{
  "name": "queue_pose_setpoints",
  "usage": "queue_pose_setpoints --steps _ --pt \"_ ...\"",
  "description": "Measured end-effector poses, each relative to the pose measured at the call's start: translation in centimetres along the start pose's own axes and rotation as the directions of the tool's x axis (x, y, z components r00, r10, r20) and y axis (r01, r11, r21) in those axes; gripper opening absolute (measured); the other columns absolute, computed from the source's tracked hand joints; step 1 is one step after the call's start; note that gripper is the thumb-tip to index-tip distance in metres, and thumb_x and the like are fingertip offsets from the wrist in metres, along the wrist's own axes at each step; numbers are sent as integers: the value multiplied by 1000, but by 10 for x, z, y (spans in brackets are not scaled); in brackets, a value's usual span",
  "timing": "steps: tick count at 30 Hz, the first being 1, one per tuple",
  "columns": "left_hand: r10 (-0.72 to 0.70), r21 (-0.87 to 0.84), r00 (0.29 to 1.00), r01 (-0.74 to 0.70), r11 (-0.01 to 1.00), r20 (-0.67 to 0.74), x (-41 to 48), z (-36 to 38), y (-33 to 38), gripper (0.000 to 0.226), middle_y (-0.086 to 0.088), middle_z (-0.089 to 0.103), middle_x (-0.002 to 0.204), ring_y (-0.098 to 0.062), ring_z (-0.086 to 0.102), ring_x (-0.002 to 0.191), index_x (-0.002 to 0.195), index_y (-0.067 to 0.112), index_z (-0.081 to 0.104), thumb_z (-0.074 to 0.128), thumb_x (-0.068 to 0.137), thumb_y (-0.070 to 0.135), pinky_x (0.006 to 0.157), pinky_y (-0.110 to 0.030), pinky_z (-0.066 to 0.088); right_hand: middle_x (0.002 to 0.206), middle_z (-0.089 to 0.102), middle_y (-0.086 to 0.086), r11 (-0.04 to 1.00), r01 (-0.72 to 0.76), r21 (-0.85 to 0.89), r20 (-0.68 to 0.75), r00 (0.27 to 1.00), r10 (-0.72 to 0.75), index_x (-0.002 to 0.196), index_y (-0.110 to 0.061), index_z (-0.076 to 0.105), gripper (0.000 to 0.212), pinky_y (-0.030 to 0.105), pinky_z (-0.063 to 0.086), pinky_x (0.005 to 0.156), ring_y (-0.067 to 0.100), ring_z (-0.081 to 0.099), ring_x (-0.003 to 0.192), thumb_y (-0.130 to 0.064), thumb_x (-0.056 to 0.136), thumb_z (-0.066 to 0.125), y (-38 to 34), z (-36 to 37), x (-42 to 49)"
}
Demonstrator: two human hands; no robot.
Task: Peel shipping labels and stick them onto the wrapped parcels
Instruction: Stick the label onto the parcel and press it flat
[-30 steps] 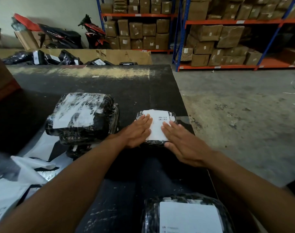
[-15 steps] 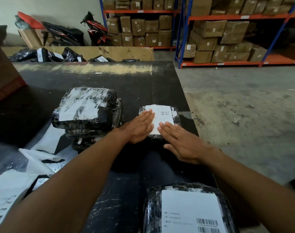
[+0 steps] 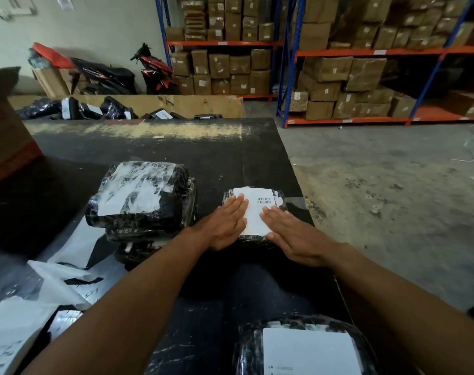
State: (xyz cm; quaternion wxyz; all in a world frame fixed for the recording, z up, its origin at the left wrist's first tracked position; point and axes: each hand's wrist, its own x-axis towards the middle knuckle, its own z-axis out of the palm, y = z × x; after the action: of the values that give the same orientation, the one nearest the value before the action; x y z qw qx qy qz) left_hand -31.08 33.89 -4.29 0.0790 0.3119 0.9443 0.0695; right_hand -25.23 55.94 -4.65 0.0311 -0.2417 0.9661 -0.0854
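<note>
Two flat hands, the left hand (image 3: 225, 226) and right hand (image 3: 295, 236), press straight fingers on the white label (image 3: 254, 209) atop the small wrapped parcel (image 3: 280, 197) near the black table's (image 3: 176, 147) right edge.

1 head cam, wide-angle, fwd + down, close over table (image 3: 154, 155), toward shelves (image 3: 338, 52).

small parcel (image 3: 280, 201) lies right of parcel stack (image 3: 141, 201), on the table (image 3: 176, 147).

Right grip (image 3: 295, 239) slid slightly along the label (image 3: 253, 215)
</note>
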Motion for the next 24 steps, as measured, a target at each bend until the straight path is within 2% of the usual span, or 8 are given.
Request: queue_pose_setpoints --steps 5,8,10,12,14,17,22,24 --pt "-10 85 1000 9 996 11 -3 -13 7 60 -8 -8 164 -19 -6 151 156 10 -2 19 106 36 122 -41 5 163 -5 -6 999 12 40 -6 1000 -12 157 -22 2 73 20 -10 116 5 -13 148 -58 93 4 6 7 1" --pt "139 152 983 -121 981 -118 -24 -8 14 63 -8 -8 163 -18 -6 151 156 9 -1 23 105 38 124 -37 2 161 -7 -8 998 22 53 -19 1000 -21 156 -22 2 77 24 -7 120 5 -12 148 -61 90 1 8 10 2" --pt "257 254 964 -234 939 -64 -46 9 14 66 -9 -11 163 -19 -10 151 156 9 -2 22 103 41 124 -37 1 160 -7 -10 998 26 63 -34 999 -23 156 -22 3 76 24 -6 120 6 -11 148 -60 91 2 9 11 1" --pt "272 325 962 -260 909 8 -69 23 6 68 -10 -11 163 -21 -12 150 155 8 -1 15 100 44 123 -38 1 159 -8 -11 999 32 41 -37 999 -30 157 -22 3 71 20 -9 117 5 -11 148 -57 94 6 9 12 1" --pt "298 339 955 -278 899 -7 -85 22 -7 67 -12 3 163 -22 -1 151 155 5 13 15 99 42 123 -41 8 159 -9 -11 999 27 26 -42 999 -26 157 -22 3 67 18 -11 115 4 -12 148 -53 97 10 10 13 2" --pt "436 433 893 -350 831 -114 -89 13 -8 59 -14 36 155 -25 31 145 147 5 40 26 99 36 118 -46 26 158 -8 -11 999 25 25 -44 999 -24 157 -20 4 77 17 -12 114 4 -12 147 -59 91 0 10 15 3" --pt "327 425 935 -243 872 -136 -55 30 11 66 -16 13 161 -26 10 150 154 4 17 28 99 39 120 -46 22 160 -5 -10 999 33 38 -44 999 -32 156 -22 5 80 19 -8 116 4 -10 148 -64 88 -4 12 15 3" --pt "320 472 942 -236 850 -105 -64 31 0 66 -15 14 161 -24 11 150 154 5 18 28 99 38 121 -43 19 160 -6 -11 999 40 29 -34 999 -39 156 -22 5 80 21 -7 117 4 -10 148 -64 88 -3 13 12 3"
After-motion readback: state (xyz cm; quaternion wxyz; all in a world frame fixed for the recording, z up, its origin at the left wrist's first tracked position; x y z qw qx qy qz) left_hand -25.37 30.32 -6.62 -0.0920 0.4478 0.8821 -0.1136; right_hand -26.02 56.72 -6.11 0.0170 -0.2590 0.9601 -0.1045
